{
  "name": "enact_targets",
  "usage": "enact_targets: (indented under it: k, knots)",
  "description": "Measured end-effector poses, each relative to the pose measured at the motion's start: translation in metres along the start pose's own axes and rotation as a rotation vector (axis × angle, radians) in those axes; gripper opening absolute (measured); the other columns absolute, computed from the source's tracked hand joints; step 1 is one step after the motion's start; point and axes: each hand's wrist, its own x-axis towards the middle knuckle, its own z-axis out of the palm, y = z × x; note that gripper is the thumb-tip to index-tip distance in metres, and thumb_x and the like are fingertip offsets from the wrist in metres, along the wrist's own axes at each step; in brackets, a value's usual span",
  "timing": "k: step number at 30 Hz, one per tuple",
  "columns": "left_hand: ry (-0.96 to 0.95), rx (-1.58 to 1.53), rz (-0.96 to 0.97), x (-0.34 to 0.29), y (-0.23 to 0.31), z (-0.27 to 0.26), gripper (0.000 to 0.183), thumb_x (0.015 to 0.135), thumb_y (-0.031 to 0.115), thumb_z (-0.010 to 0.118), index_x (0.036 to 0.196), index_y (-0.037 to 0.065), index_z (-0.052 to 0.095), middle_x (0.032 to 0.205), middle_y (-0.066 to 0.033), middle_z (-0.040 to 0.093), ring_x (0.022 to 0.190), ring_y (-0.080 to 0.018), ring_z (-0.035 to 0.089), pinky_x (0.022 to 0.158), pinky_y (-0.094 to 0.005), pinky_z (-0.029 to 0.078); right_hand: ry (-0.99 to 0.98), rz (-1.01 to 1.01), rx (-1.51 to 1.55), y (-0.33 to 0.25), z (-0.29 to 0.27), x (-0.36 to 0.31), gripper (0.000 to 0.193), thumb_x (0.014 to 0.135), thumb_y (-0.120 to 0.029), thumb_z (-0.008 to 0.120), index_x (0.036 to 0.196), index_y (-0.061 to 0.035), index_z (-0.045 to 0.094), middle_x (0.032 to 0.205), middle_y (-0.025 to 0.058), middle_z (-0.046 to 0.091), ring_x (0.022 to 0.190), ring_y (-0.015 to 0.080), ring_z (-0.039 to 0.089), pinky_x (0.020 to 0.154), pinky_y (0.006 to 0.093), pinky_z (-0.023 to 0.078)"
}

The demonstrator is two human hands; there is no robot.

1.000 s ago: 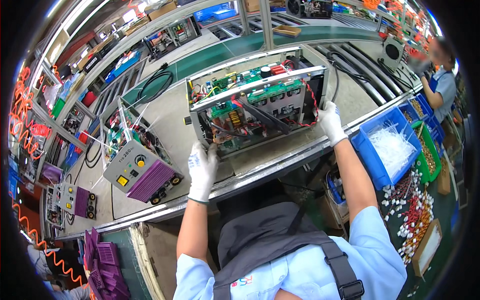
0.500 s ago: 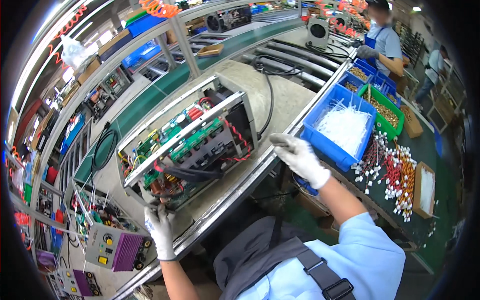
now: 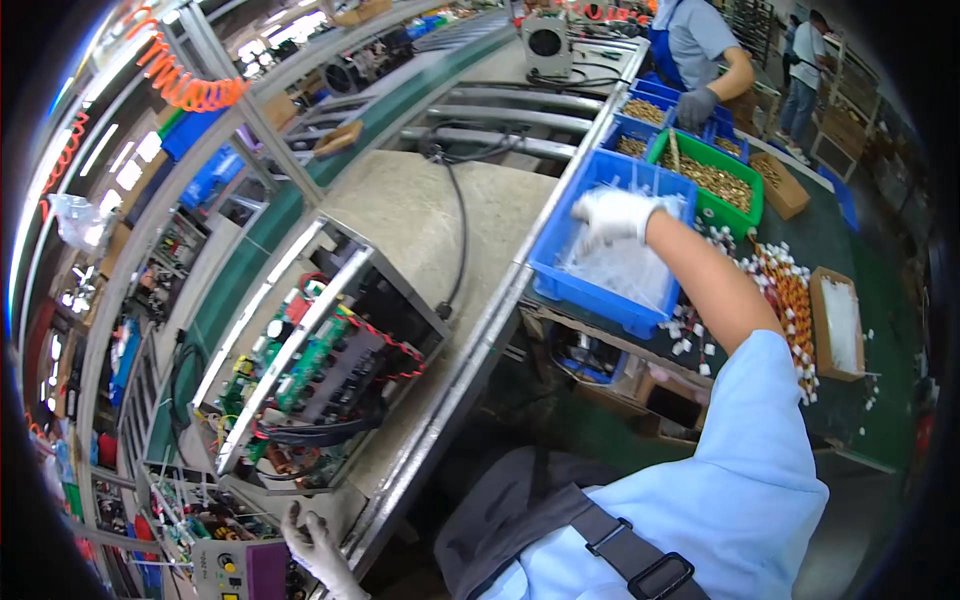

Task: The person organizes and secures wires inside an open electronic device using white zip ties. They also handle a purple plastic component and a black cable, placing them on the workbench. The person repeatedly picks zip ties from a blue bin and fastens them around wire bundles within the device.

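My right hand point(image 3: 614, 218), in a white glove, reaches over a blue bin point(image 3: 590, 288) of thin white strips point(image 3: 640, 275) that look like cable ties. Its fingers curl down among the strips; whether they hold any is hidden. My left hand point(image 3: 318, 548), gloved too, is at the lower left with fingers apart and nothing in it. Just beyond it stands an open metal chassis point(image 3: 300, 360) with green circuit boards, black cables and a twisted red wire. The chassis rests tilted in view on the workbench point(image 3: 400, 210), its black power cord point(image 3: 462, 240) trailing away behind.
A green bin point(image 3: 745, 210) of brass-coloured small parts sits beyond the blue one. Connector wires point(image 3: 785, 290) and a cardboard box point(image 3: 838, 325) lie to the right. A co-worker's gloved hand point(image 3: 697, 108) is over the far bins. Another unit with a purple panel point(image 3: 268, 570) stands lower left.
My right hand has moved from the bench edge into the blue bin. My left hand has come away from the chassis corner. The view has shifted right, so the chassis appears lower and farther left.
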Motion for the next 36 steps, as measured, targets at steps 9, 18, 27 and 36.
enact_targets:
  k: [9,18,27,36]
  knots:
    - [0.116,0.044,0.056,-0.024,-0.008,-0.017,0.027,0.095,0.012,0.057,0.118,-0.002,0.058,0.1,-0.0071,0.061,0.077,-0.0116,0.056,0.067,-0.0248,0.047,0.479,0.096,-0.124,0.011,-0.029,-0.047,0.023,0.07,-0.022,0.071,0.09,-0.0096,0.072,0.088,0.0135,0.07,0.084,0.0282,0.068,0.076,0.0391,0.053]
    - [-0.089,0.034,0.013,-0.029,0.006,-0.002,0.023,0.095,0.008,0.055,0.113,-0.004,0.06,0.109,-0.0118,0.063,0.09,-0.0168,0.06,0.075,-0.0283,0.051,0.227,0.106,-0.159,0.018,0.023,-0.075,0.044,0.076,-0.008,0.061,0.119,-0.0132,0.061,0.113,0.0163,0.066,0.11,0.0335,0.061,0.096,0.0401,0.046]
    - [-0.081,0.013,-0.075,-0.045,-0.01,-0.012,0.021,0.096,0.009,0.055,0.111,-0.004,0.061,0.103,-0.0081,0.063,0.085,-0.0128,0.057,0.078,-0.0253,0.047,0.078,-0.244,-0.275,-0.018,0.032,-0.091,0.036,0.075,-0.009,0.06,0.11,-0.0099,0.066,0.099,0.0176,0.067,0.095,0.0335,0.064,0.083,0.0409,0.051]
    - [-0.115,-0.02,-0.011,-0.048,-0.006,0.001,0.02,0.095,0.007,0.055,0.109,-0.004,0.062,0.1,-0.0089,0.063,0.076,-0.0131,0.057,0.071,-0.0259,0.048,0.132,-0.132,0.041,-0.003,0.01,-0.073,0.021,0.077,-0.009,0.07,0.098,-0.01,0.072,0.092,0.009,0.058,0.094,0.0239,0.06,0.082,0.034,0.048]
